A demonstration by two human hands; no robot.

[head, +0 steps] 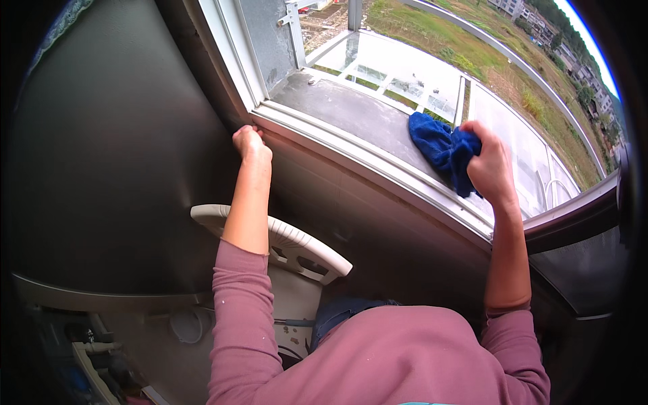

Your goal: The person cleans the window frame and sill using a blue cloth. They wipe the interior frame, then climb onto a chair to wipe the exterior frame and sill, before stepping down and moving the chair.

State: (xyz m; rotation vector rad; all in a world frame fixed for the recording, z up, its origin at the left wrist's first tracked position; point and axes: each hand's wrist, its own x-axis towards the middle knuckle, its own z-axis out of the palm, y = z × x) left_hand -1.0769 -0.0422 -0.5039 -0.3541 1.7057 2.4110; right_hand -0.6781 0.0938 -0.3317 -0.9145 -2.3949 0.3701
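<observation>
A blue cloth (435,144) hangs bunched from my right hand (491,162), which grips it over the outer side of the open window. The cloth's lower end is close to the white window track (374,169). My left hand (251,140) is at the track's left corner, its fingers curled against the inner edge of the sill; whether it holds anything there is hidden. A grey concrete ledge (349,109) lies just outside the frame.
Below my left forearm stands a white plastic chair (309,248). A large dark smooth panel (111,167) fills the left side. Outside, a white metal railing (531,61) curves past the window. A pale bucket-like container (188,326) sits low at the left.
</observation>
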